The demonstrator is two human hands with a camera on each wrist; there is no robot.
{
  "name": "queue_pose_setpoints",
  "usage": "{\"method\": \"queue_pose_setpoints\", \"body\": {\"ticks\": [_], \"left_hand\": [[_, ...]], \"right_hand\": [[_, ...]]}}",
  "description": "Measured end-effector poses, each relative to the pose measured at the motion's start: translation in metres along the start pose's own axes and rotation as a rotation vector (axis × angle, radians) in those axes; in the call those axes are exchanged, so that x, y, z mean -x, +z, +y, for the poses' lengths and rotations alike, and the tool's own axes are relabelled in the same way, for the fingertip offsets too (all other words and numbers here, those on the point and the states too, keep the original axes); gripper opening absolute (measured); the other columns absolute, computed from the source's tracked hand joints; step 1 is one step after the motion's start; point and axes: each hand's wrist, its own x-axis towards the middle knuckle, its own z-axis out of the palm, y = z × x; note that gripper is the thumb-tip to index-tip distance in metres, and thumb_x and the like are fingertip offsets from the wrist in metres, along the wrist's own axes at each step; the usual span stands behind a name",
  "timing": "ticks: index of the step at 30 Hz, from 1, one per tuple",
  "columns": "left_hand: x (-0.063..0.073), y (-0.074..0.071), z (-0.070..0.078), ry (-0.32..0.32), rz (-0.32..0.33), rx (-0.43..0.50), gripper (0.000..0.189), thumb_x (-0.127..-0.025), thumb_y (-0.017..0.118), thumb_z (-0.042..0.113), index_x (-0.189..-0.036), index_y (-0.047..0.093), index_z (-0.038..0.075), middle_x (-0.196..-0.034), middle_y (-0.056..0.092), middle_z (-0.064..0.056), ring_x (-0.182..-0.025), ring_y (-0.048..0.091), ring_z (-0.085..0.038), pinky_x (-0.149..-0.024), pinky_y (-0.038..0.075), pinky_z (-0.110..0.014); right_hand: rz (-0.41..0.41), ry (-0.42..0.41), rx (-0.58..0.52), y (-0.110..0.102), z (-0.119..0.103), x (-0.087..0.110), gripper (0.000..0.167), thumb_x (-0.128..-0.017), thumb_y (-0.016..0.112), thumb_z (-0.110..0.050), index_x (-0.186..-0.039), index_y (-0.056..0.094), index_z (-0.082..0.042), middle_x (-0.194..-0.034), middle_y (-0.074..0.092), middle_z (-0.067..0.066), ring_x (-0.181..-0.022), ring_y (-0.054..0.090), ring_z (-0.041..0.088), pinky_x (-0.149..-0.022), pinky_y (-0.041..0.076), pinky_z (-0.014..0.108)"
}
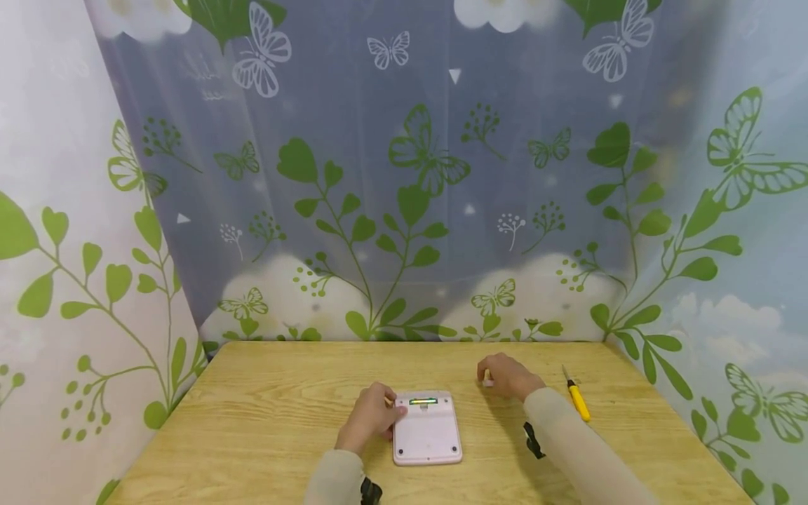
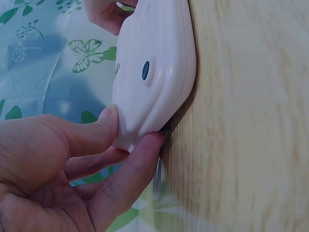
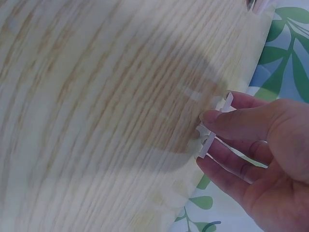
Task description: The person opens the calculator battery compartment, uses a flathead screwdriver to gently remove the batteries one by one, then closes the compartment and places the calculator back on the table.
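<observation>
A pale pink, flat, calculator-like device (image 1: 428, 438) lies on the table with its underside up. In its open compartment near the far edge sits a green-and-gold battery (image 1: 423, 402). My left hand (image 1: 369, 416) pinches the device's left side, thumb on top and fingers at the edge, as the left wrist view shows. To the right and farther back, my right hand (image 1: 507, 377) holds a small pale pink battery cover (image 3: 208, 144) between thumb and fingers, close over the tabletop. The fingers partly hide this cover.
A screwdriver (image 1: 578, 402) with a yellow handle lies on the wooden table (image 1: 271, 421), right of my right hand, its tip pointing away. Patterned curtains (image 1: 353, 231) with leaves and butterflies stand behind the table and along both sides.
</observation>
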Motion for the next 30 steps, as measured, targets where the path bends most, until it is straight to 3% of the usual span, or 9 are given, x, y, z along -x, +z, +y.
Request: {"method": "queue_pose_setpoints", "body": {"ticks": [6, 12, 19, 30], "left_hand": [[0.000, 0.000, 0.000, -0.001, -0.001, 0.001, 0.030, -0.097, 0.071, 0.007, -0.121, 0.064, -0.010, -0.086, 0.066, -0.014, -0.056, 0.068, -0.018, -0.052, 0.060, -0.030], [0.000, 0.001, 0.000, 0.001, 0.002, -0.002, 0.031, -0.097, 0.071, 0.007, -0.121, 0.064, -0.010, -0.086, 0.066, -0.014, -0.057, 0.068, -0.018, -0.052, 0.060, -0.030], [0.001, 0.001, 0.000, -0.012, 0.001, -0.002, 0.031, -0.097, 0.071, 0.007, -0.121, 0.064, -0.010, -0.089, 0.065, -0.014, -0.059, 0.068, -0.018, -0.053, 0.061, -0.031], [0.000, 0.001, 0.001, -0.015, 0.002, -0.001, 0.031, -0.097, 0.072, 0.007, -0.121, 0.064, -0.009, -0.089, 0.065, -0.014, -0.059, 0.068, -0.018, -0.053, 0.061, -0.029]], "right_hand": [[-0.017, 0.047, 0.018, -0.004, 0.004, -0.001, 0.022, -0.091, 0.073, 0.005, -0.106, 0.074, -0.011, -0.113, 0.071, 0.013, -0.100, 0.068, 0.028, -0.088, 0.060, 0.049], [-0.008, 0.032, 0.035, -0.004, 0.010, -0.002, 0.020, -0.091, 0.073, 0.007, -0.102, 0.074, -0.009, -0.113, 0.071, 0.014, -0.097, 0.068, 0.029, -0.086, 0.060, 0.049], [-0.006, 0.035, 0.038, -0.003, 0.014, -0.004, 0.019, -0.093, 0.070, 0.006, -0.101, 0.074, -0.010, -0.118, 0.071, 0.016, -0.111, 0.067, 0.037, -0.092, 0.059, 0.051], [-0.006, 0.038, 0.063, -0.004, 0.010, -0.004, 0.021, -0.094, 0.067, 0.009, -0.104, 0.075, -0.008, -0.118, 0.071, 0.016, -0.110, 0.068, 0.037, -0.092, 0.059, 0.051]]}}
